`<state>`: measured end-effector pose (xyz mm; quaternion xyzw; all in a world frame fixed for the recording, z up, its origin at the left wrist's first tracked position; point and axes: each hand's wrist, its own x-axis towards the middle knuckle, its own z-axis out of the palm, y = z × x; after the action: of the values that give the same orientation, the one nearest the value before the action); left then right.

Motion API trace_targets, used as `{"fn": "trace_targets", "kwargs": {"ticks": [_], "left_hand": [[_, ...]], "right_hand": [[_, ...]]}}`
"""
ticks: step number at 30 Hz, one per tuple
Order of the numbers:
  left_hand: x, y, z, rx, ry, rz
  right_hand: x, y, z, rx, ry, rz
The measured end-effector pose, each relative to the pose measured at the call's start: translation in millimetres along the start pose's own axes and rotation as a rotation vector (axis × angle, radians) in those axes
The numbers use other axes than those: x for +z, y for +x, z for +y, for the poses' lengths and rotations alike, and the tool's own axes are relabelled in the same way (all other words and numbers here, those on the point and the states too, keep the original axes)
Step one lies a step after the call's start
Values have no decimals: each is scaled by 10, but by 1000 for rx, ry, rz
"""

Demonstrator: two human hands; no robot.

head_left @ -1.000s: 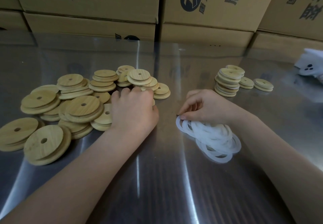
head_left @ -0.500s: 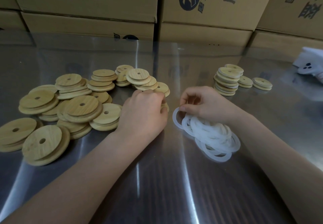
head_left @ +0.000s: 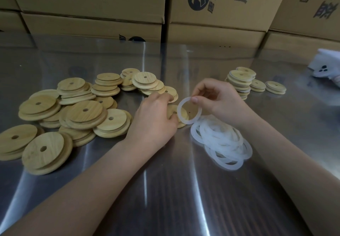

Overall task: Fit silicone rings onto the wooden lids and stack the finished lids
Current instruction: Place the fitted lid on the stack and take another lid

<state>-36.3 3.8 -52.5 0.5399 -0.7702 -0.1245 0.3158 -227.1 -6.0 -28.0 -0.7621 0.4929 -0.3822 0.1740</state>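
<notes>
Head view, the only one.

Left hand (head_left: 154, 119) grasps one lid (head_left: 172, 109) by the rim, fingers curled over the far edge and thumb on the near edge. The lid is tilted, face toward the right hand, just right of the loose lids (head_left: 82, 112). Can't tell if its lower edge touches the table (head_left: 165, 189).

Right hand (head_left: 219, 101) pinches a ring (head_left: 179, 110) at its top between thumb and forefinger, other fingers loosely curled behind. The ring hangs near upright in front of the lid and overlaps it in view. Contact between the two can't be resolved, and the ring is not seated on the lid yet. Its lower edge is just by the ring pile (head_left: 219, 134), a white tangle lying flat on the table under the right wrist.

Loose lids form a sprawling heap on the left: round wooden discs, one small hole each, many overlapping, some in short piles.

Stack (head_left: 239, 82) of finished lids sits behind the right hand, with white bands showing between the wood layers. Two low piles (head_left: 275, 87) sit just right of it.

Boxes (head_left: 92, 5) with dark printed logos line the back edge of the table. White object (head_left: 327, 64) at the far right edge has three dark dots; can't identify it.
</notes>
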Motion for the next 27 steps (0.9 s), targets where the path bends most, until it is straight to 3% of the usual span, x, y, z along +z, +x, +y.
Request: {"fn": "trace_targets", "kwargs": {"ticks": [8, 14, 27], "left_hand": [[34, 29, -22, -107, 214, -169], [51, 48, -28, -134, 171, -188], [13, 12, 37, -126, -425, -53]], "right_hand": [[-23, -16, -40, -21, 71, 118], [-18, -11, -60, -27, 163, 154], [-49, -1, -80, 77, 556, 66]]}}
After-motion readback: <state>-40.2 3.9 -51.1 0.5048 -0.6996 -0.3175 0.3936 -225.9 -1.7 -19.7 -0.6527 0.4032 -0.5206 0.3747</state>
